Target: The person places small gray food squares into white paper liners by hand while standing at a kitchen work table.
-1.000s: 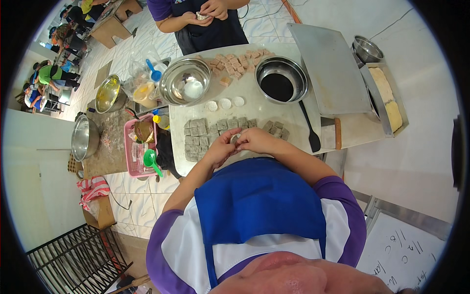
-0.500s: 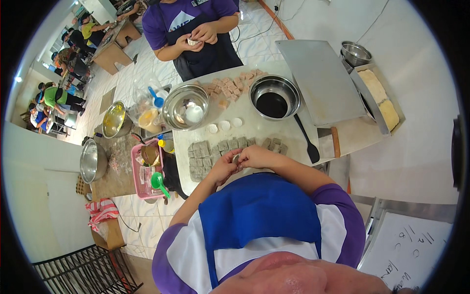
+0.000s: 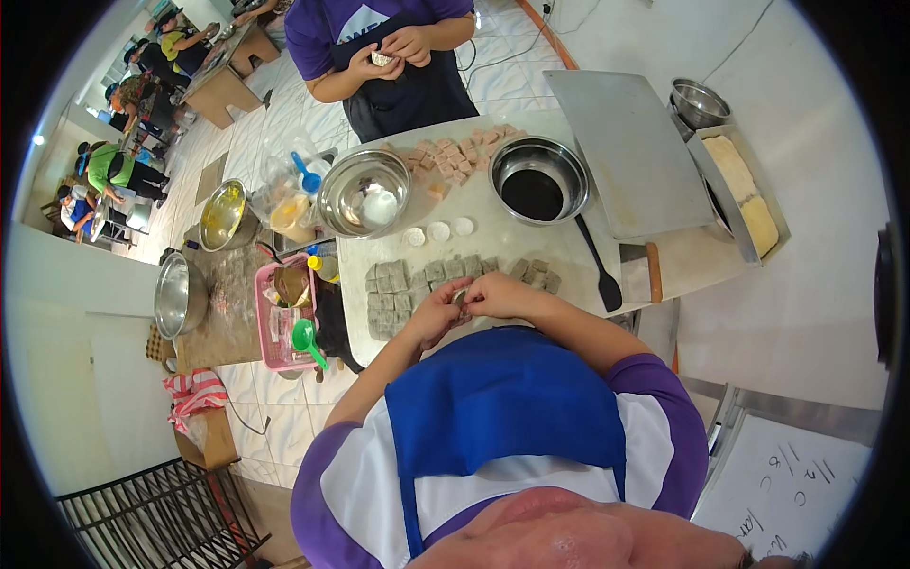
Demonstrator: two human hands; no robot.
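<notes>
Both my hands are together over the near edge of the white table (image 3: 445, 248). My left hand (image 3: 439, 311) and my right hand (image 3: 500, 294) pinch a small grey dough piece (image 3: 460, 298) between their fingers, which partly hide it. Just beyond them lie cut grey dough blocks (image 3: 387, 305), grouped at the left, in the middle and at the right. Farther off, three small white round cups (image 3: 438, 230) stand in a row. Pale pink cut pieces (image 3: 449, 157) are heaped near the far edge.
On the table are a steel bowl (image 3: 365, 194), a dark-bottomed bowl (image 3: 538, 182), a black spatula (image 3: 607, 284) and a metal sheet (image 3: 630, 156). A pink basket (image 3: 269, 343) with a green scoop (image 3: 305, 339) sits left. Opposite, a co-worker (image 3: 379, 57) holds a small whitish item.
The view has shifted slightly. My hands stay at the table's near edge around the grey dough piece, with the fingers moved only a little. The co-worker's hands have turned the whitish item.
</notes>
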